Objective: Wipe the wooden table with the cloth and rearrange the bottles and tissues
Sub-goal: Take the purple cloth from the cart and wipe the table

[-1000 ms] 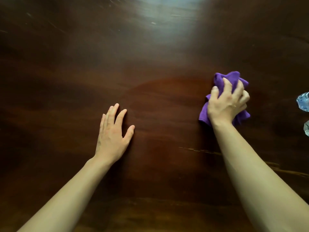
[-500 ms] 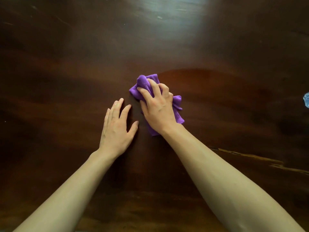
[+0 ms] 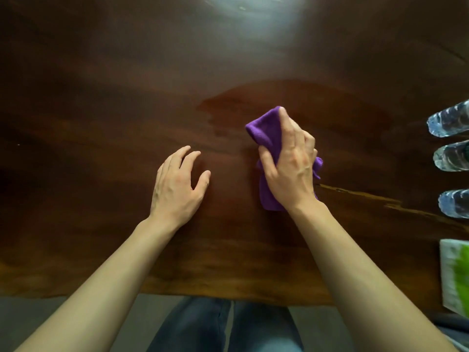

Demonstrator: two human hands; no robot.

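A crumpled purple cloth (image 3: pixel 264 134) lies on the dark wooden table (image 3: pixel 101 110), right of centre, with my right hand (image 3: pixel 289 163) pressed down on it and gripping it. My left hand (image 3: pixel 177 186) rests on the wood to the cloth's left, fingers spread and slightly curled, holding nothing. Three clear plastic water bottles stand at the right edge: a far one (image 3: pixel 449 120), a middle one (image 3: pixel 453 156) and a near one (image 3: pixel 455 203). A white and green tissue pack (image 3: pixel 454 275) sits at the near right corner, cut off by the frame.
The table's front edge (image 3: pixel 215 297) runs just in front of my legs in dark jeans. A pale crack line (image 3: pixel 385 200) crosses the wood right of the cloth. A bright glare spot lies on the far middle of the table.
My right hand swept the cloth from the right to beside my left hand, then back to the right. The view has pulled back, so the bottles, tissue pack and table edge now show.
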